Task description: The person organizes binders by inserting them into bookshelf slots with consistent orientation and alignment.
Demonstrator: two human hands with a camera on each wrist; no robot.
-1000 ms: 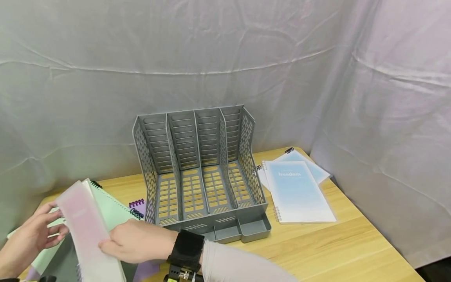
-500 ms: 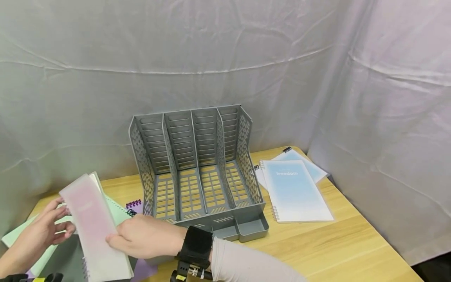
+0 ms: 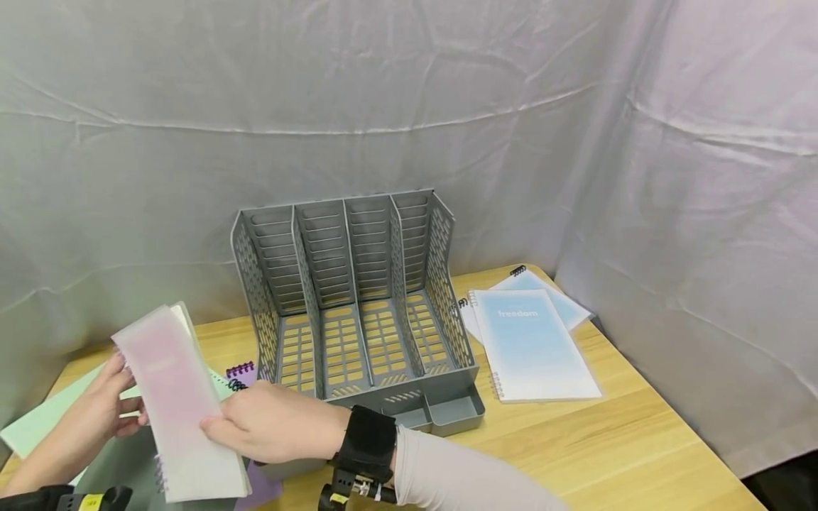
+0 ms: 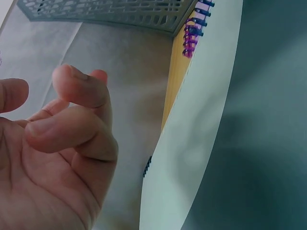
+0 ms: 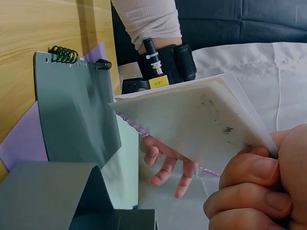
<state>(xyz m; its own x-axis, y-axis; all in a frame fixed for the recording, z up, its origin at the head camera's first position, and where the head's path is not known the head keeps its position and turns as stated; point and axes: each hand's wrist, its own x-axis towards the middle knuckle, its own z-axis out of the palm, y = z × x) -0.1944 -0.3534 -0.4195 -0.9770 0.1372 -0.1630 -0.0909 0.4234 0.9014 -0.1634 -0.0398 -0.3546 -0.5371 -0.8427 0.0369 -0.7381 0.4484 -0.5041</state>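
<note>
A notebook with a pale pink cover and a purple spiral along its left side is held up, tilted, at the lower left of the head view. My right hand pinches its right edge; in the right wrist view the fingers curl at the notebook's corner, its pale back showing. At the spiral side is my left hand, fingers loosely bent. The left wrist view shows a gap between thumb and fingers, with nothing between them. Beneath lie a dark grey-green notebook, mint-green ones and a purple one.
A grey file rack with upright dividers and small front trays stands mid-table. Right of it, a blue-and-white notebook marked "freedom" overlaps other pale blue ones. A grey curtain hangs behind the wooden table.
Both hands and the pink notebook have shifted slightly right, and the notebook's top has risen a little. The right hand keeps its grip. The camera view has also shifted slightly.
</note>
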